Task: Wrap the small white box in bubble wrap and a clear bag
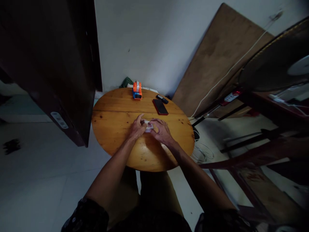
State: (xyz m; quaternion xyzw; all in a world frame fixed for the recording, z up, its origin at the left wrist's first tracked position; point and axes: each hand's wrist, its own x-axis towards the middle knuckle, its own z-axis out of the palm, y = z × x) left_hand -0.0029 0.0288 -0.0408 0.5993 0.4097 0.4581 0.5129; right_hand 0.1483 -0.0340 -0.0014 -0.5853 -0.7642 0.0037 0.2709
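A small, flat, whitish rectangle (149, 126) with darker marks, like a stack of cards or a folded paper, is between my two hands over the middle of the round wooden table (116, 129). My left hand (138, 127) grips its left side, thumb and fingers closed around that edge. From the right, my right hand (161, 130) holds the opposite edge, with its fingers curled over the top and the thumb below. Fingers cover part of the thing, so its exact kind does not show.
Toward the back of the table lie a phone in a red case (160, 107), a black remote-like object (162, 99) and an orange-and-blue item (137, 90). A brown board (217, 54) leans on the wall. To the right are a fan (277, 61) and cables (202, 151); a dark door (60, 64) stands left.
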